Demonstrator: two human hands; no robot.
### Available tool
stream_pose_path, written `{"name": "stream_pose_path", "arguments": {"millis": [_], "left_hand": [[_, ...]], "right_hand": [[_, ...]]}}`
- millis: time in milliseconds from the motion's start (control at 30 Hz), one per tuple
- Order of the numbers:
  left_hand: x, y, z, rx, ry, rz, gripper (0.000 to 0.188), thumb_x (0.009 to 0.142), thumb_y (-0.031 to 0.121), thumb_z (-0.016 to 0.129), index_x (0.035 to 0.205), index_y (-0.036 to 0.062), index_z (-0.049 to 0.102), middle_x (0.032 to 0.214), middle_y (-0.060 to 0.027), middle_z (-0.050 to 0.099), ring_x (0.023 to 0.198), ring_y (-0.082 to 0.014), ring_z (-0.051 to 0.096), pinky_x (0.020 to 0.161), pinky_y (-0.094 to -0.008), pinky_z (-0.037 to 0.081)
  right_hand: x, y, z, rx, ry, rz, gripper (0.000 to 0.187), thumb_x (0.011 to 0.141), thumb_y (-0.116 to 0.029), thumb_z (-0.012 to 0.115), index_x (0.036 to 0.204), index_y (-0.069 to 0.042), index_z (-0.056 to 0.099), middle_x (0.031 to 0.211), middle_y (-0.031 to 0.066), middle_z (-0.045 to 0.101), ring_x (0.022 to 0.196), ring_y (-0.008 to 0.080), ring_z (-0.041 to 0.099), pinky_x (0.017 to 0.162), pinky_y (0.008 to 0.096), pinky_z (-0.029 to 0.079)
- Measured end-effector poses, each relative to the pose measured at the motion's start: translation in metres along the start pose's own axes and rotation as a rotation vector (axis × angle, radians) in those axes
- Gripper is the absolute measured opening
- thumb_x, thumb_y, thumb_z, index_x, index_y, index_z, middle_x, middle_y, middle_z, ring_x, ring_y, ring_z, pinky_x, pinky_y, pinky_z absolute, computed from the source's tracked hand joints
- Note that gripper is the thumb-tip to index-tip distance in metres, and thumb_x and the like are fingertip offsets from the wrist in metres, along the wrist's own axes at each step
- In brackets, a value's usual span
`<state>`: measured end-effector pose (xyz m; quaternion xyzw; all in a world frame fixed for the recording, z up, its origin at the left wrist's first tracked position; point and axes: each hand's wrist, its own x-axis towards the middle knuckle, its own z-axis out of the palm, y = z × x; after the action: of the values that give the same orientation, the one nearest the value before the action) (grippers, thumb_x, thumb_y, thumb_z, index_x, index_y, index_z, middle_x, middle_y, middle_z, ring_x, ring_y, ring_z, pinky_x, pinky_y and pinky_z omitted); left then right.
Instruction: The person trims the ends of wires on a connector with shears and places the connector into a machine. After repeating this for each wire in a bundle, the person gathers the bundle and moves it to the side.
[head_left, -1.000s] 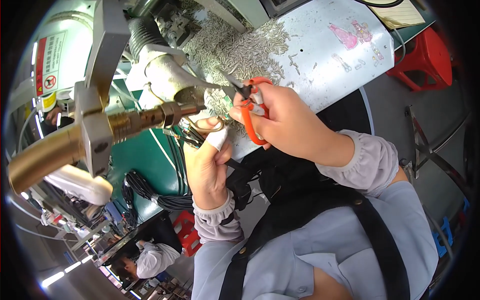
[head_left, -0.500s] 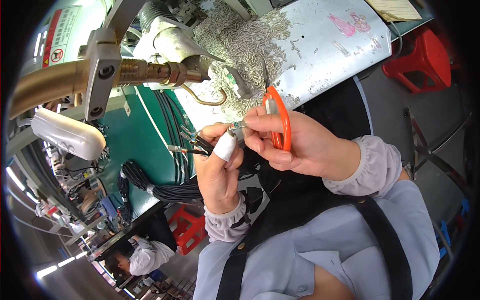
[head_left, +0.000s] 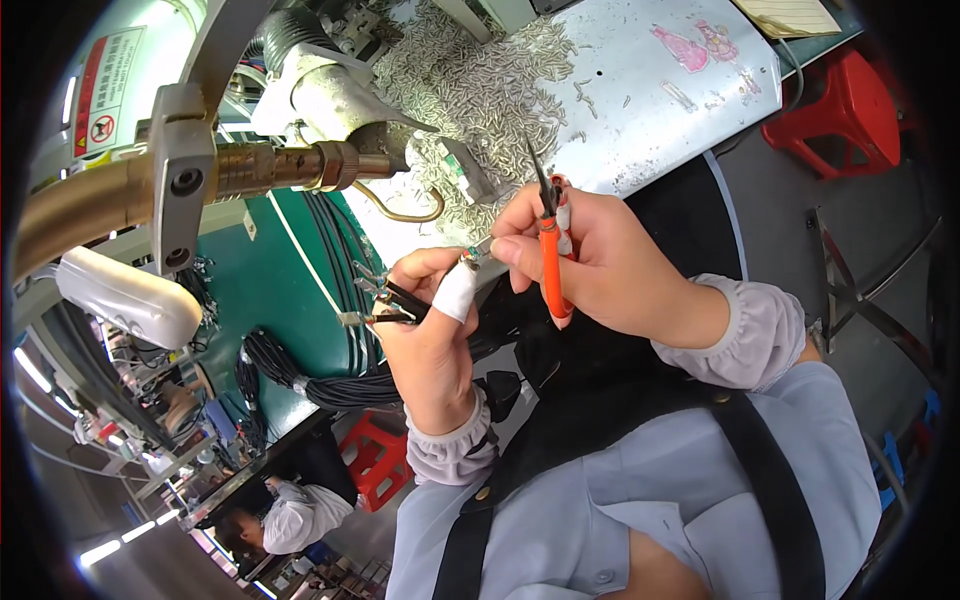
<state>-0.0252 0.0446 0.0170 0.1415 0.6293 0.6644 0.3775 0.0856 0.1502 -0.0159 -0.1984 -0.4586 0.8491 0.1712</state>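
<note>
My left hand (head_left: 435, 340), its thumb wrapped in white tape, is closed around several black cables (head_left: 408, 302) whose stripped ends fan out to the left. One cable end with small coloured wires (head_left: 472, 255) sticks up between its thumb and forefinger. Meeting it there, the thumb and forefinger of my right hand (head_left: 625, 265) pinch a small metallic piece at the wire tips, too small to make out. Tucked in that same hand are slim pliers with orange handles (head_left: 552, 265), their dark pointed jaws aimed up and away.
A brass-coloured pipe nozzle (head_left: 330, 165) with a thin bent tube juts in from the left, close beyond my hands. Small metal pieces (head_left: 470, 90) heap on the pale worktop (head_left: 640, 120). Coiled black cable (head_left: 340, 385) lies on the green mat. A red stool (head_left: 840, 115) stands right; a person sits lower left.
My right hand has rolled over, swinging the pliers more upright while its fingertips stay at the wire tips. My left hand has barely moved. The view has shifted slightly.
</note>
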Motion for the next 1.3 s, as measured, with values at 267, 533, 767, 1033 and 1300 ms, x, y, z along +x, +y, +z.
{"name": "stream_pose_path", "arguments": {"millis": [267, 533, 767, 1033, 1300], "left_hand": [[-0.004, -0.011, 0.003, 0.125, 0.068, 0.249, 0.016, 0.069, -0.008, 0.061, 0.083, -0.0031, 0.055, 0.074, -0.0035, 0.05, 0.06, -0.0078, 0.048, 0.051, -0.0174, 0.037], [-0.013, -0.019, 0.006, 0.679, 0.114, 0.688, 0.019, 0.066, -0.009, 0.063, 0.082, -0.0024, 0.056, 0.077, -0.0052, 0.051, 0.064, -0.0092, 0.049, 0.059, -0.0179, 0.039], [-0.011, -0.021, 0.001, 0.578, 0.095, 0.633, 0.017, 0.069, -0.008, 0.06, 0.084, -0.0023, 0.056, 0.076, -0.0049, 0.051, 0.06, -0.0071, 0.047, 0.053, -0.0159, 0.035], [-0.017, -0.013, 0.003, 0.165, 0.118, 0.347, 0.015, 0.071, -0.008, 0.056, 0.085, -0.0029, 0.054, 0.074, -0.004, 0.051, 0.053, -0.0046, 0.043, 0.048, -0.0151, 0.033], [-0.022, -0.011, 0.006, 0.117, 0.125, 0.264, 0.015, 0.072, -0.006, 0.057, 0.086, -0.0028, 0.053, 0.069, -0.0027, 0.05, 0.051, -0.0039, 0.042, 0.043, -0.0156, 0.032]], "right_hand": [[0.004, 0.005, -0.003, 0.012, -0.065, -0.125, 0.012, 0.084, -0.012, 0.052, 0.088, -0.001, 0.052, 0.06, 0.0022, 0.053, 0.041, 0.0041, 0.043, 0.038, 0.0179, 0.034], [-0.001, -0.009, -0.002, 0.137, -0.101, 0.139, 0.012, 0.082, -0.011, 0.054, 0.08, 0.001, 0.052, 0.053, 0.0043, 0.053, 0.039, 0.005, 0.045, 0.034, 0.0203, 0.033], [-0.006, 0.024, -0.005, -0.586, -0.083, -0.552, 0.015, 0.076, -0.01, 0.059, 0.067, -0.004, 0.048, 0.053, 0.0046, 0.052, 0.038, 0.013, 0.047, 0.035, 0.0241, 0.035], [-0.023, 0.045, -0.011, -0.96, -0.16, -0.654, 0.015, 0.07, -0.01, 0.065, 0.07, -0.006, 0.052, 0.056, 0.0046, 0.051, 0.042, 0.0176, 0.048, 0.039, 0.0265, 0.037], [-0.019, 0.012, -0.007, -0.551, 0.023, -0.397, 0.011, 0.076, -0.011, 0.062, 0.079, -0.003, 0.054, 0.056, 0.0029, 0.052, 0.043, 0.0097, 0.049, 0.04, 0.0216, 0.036]]}}
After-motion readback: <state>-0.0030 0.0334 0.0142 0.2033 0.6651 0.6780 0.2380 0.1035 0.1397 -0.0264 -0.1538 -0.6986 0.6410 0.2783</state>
